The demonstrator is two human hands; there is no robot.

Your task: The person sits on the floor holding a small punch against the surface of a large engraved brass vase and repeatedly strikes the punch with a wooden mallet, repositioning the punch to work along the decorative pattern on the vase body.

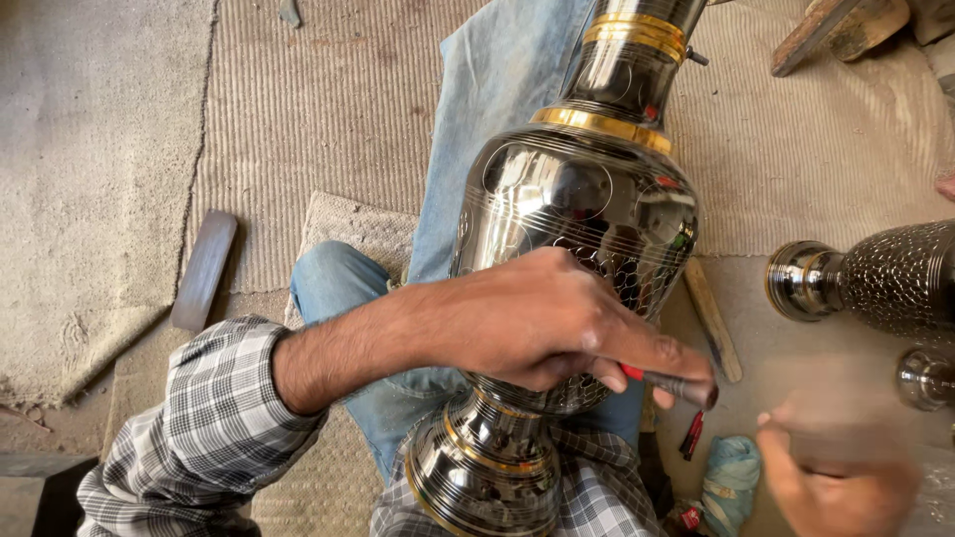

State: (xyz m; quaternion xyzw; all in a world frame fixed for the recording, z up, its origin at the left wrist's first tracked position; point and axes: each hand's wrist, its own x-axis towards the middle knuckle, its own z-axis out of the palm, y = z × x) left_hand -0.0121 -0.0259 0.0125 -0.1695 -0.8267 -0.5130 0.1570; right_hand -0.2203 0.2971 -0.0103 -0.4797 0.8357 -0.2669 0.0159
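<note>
Vase (577, 199), tall, polished dark metal with gold bands and fine engraved lines, lying tilted across my lap from 6 toward 1 o'clock. I judge it heavy, rigid and slippery on the mirror finish, prone to scratches; best held at the narrow waist above the foot or at the neck. My left hand (542, 323) rests over its belly, closed round a thin engraving tool (676, 386) with a red end. My right hand (836, 477), at 4 o'clock, is blurred; I cannot tell its grip. Second vase (875, 278) at 3 o'clock; ribbed mat (328, 109) underneath; wooden piece (204, 268) at 9.
</note>
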